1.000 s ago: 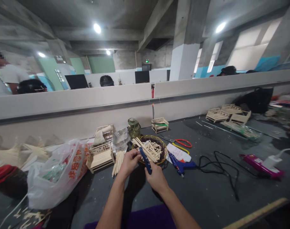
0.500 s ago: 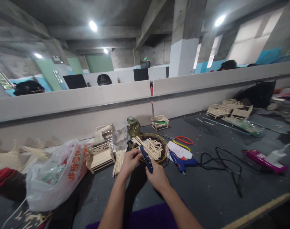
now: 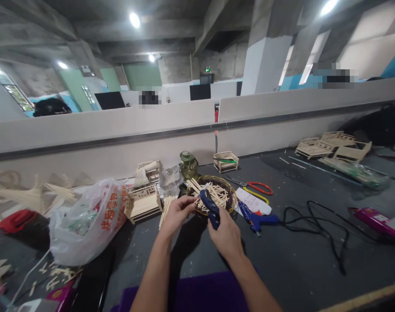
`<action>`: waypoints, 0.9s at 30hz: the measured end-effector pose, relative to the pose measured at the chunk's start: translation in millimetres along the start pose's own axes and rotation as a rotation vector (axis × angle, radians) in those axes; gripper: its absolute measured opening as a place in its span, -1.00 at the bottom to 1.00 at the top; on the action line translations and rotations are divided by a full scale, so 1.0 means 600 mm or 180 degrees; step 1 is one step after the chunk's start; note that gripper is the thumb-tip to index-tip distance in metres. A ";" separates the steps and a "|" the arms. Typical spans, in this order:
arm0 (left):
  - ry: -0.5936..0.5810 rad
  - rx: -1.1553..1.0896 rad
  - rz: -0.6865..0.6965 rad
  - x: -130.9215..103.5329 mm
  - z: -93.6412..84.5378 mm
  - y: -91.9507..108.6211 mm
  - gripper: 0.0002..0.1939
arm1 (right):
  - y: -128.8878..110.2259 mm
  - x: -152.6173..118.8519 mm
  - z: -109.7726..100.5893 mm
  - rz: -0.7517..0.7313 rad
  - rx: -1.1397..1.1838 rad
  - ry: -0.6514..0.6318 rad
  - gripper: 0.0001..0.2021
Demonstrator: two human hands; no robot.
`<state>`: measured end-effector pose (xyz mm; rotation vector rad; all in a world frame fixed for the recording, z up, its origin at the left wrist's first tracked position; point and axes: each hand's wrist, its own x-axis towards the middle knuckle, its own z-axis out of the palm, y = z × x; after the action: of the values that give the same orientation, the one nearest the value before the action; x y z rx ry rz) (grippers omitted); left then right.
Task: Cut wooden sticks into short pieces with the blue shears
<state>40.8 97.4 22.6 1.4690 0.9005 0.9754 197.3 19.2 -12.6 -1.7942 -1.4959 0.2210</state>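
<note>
My right hand is closed around a dark blue hand tool, which looks like a small cutter. Its head points up and left over a yellow-rimmed basket of short wooden sticks. My left hand pinches thumb and fingertips together just left of the tool's head; whatever is between them is too small to make out. Longer sticks lie in a bundle beside the left hand, partly covered by it. Right of the basket rests a blue glue gun with a black cord.
Small wooden bed-like models stand at the left, near a white plastic bag. Behind the basket are a green jar and another model. Red-and-yellow-handled scissors lie at the right. A low partition runs along the back.
The view has turned slightly left and down, so the table's things sit further right. The right hand has turned the blue tool a little; both hands remain close together before the basket.
</note>
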 end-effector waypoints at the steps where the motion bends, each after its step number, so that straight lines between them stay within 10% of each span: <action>1: -0.0003 -0.0005 -0.0038 0.000 0.001 0.000 -0.61 | 0.001 0.000 0.001 0.0024 0.0071 -0.0031 -0.63; 27: -0.0533 0.0437 0.0543 -0.013 -0.011 0.027 -0.72 | -0.016 -0.017 0.005 -0.0307 0.0056 -0.0223 -0.63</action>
<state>31.8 91.1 38.1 1.7398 0.7413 0.9121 185.4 11.8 -12.1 -1.7113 -1.6204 0.2503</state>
